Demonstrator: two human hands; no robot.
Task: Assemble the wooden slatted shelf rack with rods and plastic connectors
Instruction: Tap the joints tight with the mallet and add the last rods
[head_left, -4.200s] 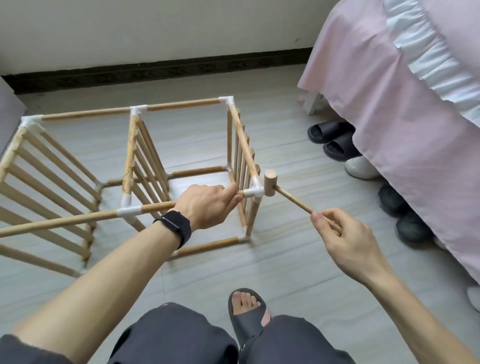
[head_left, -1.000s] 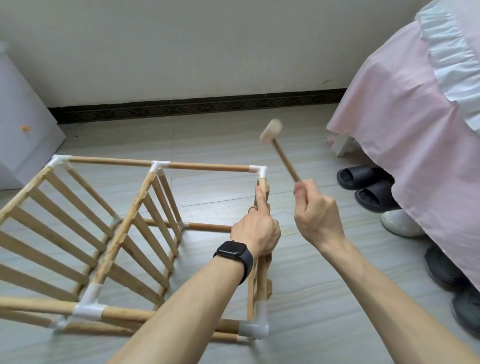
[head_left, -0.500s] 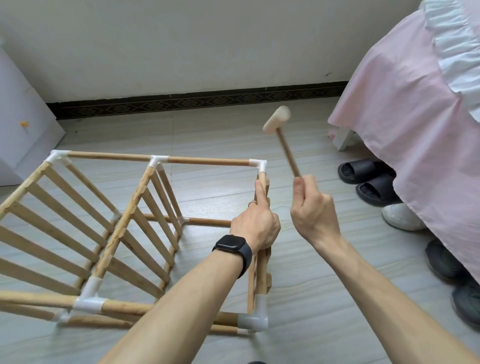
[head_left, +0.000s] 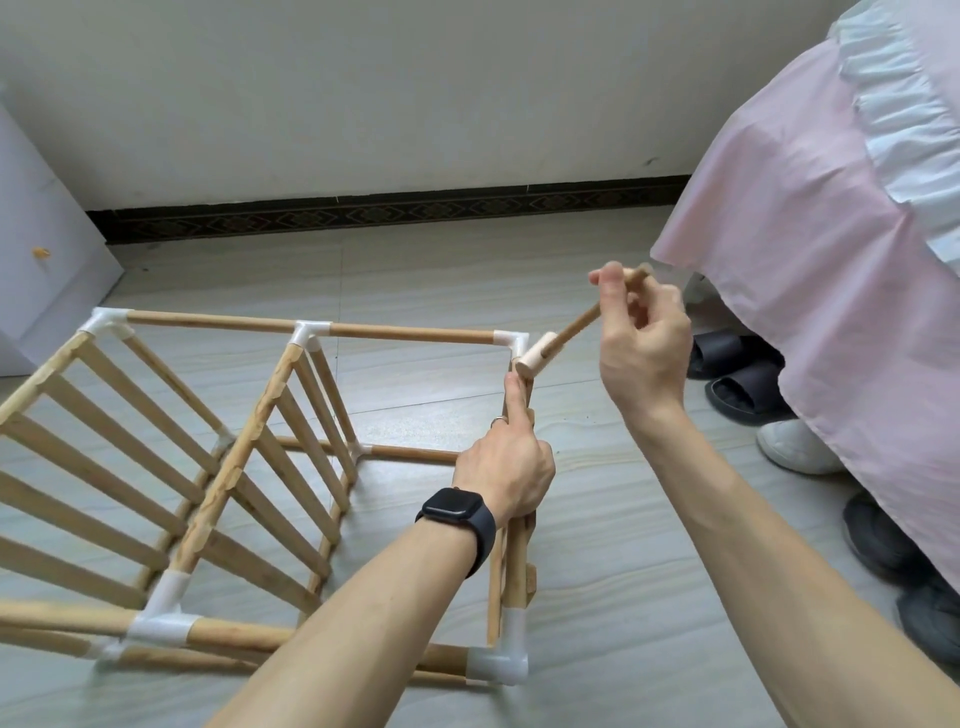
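A pale tiled floor (head_left: 623, 597) is running back to a white wall (head_left: 363, 104) with a dark patterned skirting (head_left: 363, 213). A bed draped in a pink cover (head_left: 805, 234) is filling the right side, and a white cabinet (head_left: 41, 218) is standing at the left edge. The wooden slatted rack (head_left: 244, 447) is resting on the floor in the left and middle of the view, its rods joined by white plastic connectors. Under the edge of the bed, black slippers (head_left: 737, 374), a white shoe (head_left: 795, 447) and dark shoes (head_left: 883, 535) are sitting in a row.

The left hand (head_left: 506, 467) is gripping the rod at the rack's right end, fingers curled round it, with the index finger lying straight along the wood toward the far corner. The right hand (head_left: 641, 358) is holding up a small wooden mallet (head_left: 571, 330), thumb and fingertips pinching the handle near its far end while the other fingers are curling loosely. The mallet's head is sitting against the far corner connector (head_left: 511, 340), just above the left index fingertip. A black watch (head_left: 454, 506) is sitting on the left wrist, and a thin ring (head_left: 498, 420) is showing on a left finger
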